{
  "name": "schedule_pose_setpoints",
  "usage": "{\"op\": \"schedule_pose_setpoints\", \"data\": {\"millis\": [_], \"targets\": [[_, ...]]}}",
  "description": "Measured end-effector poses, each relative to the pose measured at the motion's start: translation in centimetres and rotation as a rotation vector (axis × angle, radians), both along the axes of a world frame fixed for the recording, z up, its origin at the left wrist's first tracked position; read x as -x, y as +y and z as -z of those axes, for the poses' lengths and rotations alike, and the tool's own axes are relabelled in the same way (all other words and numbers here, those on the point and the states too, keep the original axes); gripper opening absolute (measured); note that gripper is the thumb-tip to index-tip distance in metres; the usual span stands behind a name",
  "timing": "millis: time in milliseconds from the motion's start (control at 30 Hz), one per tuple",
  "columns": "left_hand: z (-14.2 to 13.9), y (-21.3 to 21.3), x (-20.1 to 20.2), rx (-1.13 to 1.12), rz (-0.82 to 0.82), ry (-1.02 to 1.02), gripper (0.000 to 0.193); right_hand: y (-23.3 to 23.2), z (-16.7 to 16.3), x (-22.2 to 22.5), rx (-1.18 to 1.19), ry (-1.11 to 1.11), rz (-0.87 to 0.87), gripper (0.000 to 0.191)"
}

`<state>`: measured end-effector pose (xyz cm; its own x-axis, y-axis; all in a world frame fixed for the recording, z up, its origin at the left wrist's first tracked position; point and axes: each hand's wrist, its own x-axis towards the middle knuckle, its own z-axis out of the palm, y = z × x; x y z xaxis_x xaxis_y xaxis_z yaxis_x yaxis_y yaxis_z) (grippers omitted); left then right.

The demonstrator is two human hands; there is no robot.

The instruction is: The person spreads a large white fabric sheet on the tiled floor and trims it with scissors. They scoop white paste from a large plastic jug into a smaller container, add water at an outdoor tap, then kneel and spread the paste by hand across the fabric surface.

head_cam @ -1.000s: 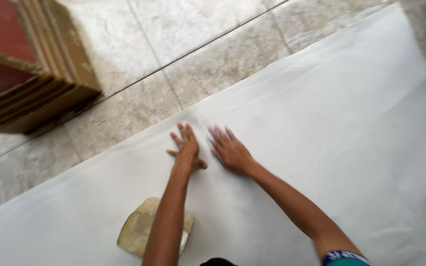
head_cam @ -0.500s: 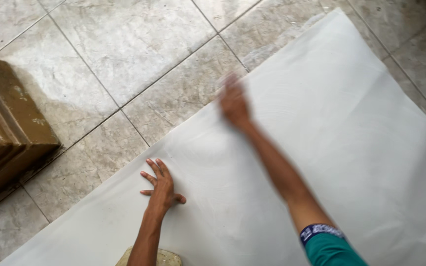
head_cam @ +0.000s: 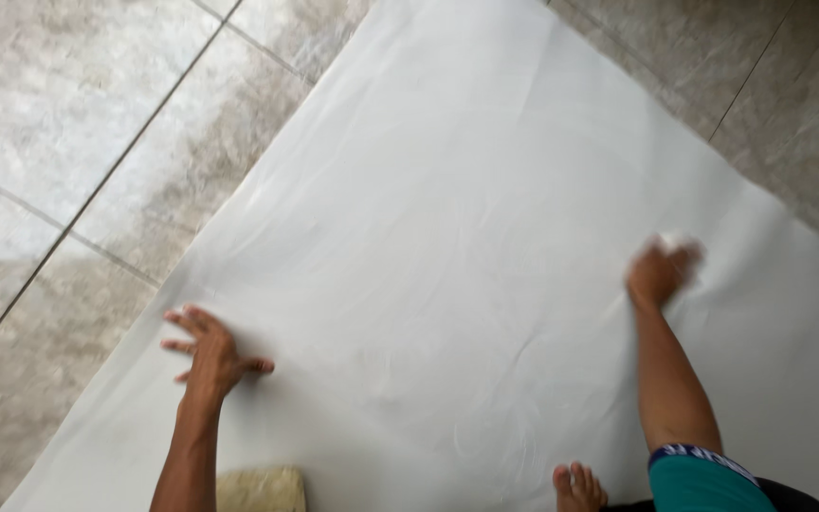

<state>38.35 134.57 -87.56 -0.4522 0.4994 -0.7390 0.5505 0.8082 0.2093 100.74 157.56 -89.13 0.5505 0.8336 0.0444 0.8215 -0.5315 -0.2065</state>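
white cloth (head_cam: 485, 237) lies spread on the tiled floor (head_cam: 59, 142), its long axis running from near left to far right. left hand (head_cam: 209, 351) presses flat near its left edge, fingers splayed; right hand (head_cam: 661, 270), blurred, rests further right, fingers unclear.

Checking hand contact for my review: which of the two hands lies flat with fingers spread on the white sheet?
The left hand, pressed flat near the white sheet edge; the right hand is blurred.

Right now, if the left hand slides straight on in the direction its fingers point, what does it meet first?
The left hand lies flat near the white sheet's left edge, fingers pointing up-left. It would probably cross that edge first, onto the tiled floor.
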Motion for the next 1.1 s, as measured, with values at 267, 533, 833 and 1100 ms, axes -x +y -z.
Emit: {"op": "schedule_pose_setpoints", "data": {"millis": [267,533,833,1100], "targets": [[-2.6,-1.2,-1.2,-0.056,0.034,0.019,0.168,-12.6,4.4,22.7,-0.048,-0.088,-0.663,0.072],[-2.2,-4.8,-3.0,-0.178,0.251,0.114,0.162,-31.2,3.8,22.6,0.106,0.33,-1.055,0.072],[-3.2,-7.6,-9.7,-0.126,0.631,0.402,0.096,-42.7,3.5,-4.8,-0.003,-0.089,0.115,0.073],[-9.0,-13.9,-28.3,-0.499,0.953,0.059,0.081,-39.2,3.2,13.0,0.013,0.201,-0.805,0.066]]}}
